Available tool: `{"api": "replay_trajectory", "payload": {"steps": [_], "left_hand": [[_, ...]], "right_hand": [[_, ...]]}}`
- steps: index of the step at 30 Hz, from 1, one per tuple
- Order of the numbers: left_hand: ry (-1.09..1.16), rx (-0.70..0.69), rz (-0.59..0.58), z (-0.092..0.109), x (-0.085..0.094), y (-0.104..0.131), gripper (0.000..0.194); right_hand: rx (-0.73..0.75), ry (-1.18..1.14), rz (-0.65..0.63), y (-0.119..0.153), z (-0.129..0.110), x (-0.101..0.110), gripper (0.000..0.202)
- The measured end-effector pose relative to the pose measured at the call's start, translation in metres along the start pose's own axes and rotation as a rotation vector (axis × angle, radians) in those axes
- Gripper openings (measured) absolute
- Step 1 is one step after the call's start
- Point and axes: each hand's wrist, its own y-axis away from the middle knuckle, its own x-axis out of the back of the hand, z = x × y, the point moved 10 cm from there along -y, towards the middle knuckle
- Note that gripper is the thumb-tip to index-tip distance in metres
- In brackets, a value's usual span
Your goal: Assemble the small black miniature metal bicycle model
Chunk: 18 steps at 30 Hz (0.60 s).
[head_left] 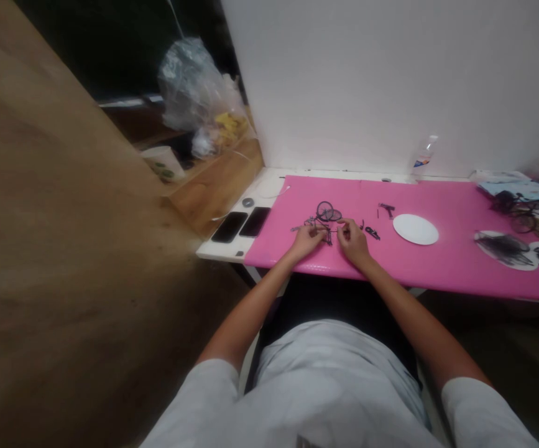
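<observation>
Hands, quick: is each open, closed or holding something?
Left hand: fingers bent at the dark frame; grip too small to tell.
Right hand: fingers bent beside it; grip also too small to tell.

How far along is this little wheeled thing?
Probably partway. Two spoked wheels look already formed; whether they're attached is unclear. The left hand and right hand work at a dark assembly. Small black parts lie loose to the right, apparently left to fit.

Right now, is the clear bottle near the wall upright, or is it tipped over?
Upright: the bottle has its cap at the top, its base down.
</observation>
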Motion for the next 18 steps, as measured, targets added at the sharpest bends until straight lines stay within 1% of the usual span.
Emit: {"api": "replay_trajectory", "payload": {"steps": [10, 18], "left_hand": [[-0.039, -0.023, 0.0, -0.0019, 0.0012, -0.001, 0.024], [-0.032, -0.005, 0.01, -0.0055, 0.0017, -0.0019, 0.023]], "right_hand": [[0.004, 0.01, -0.007, -0.0001, -0.002, 0.0001, 0.024], [0.029, -0.009, -0.015, -0.0005, -0.0051, -0.0008, 0.024]]}}
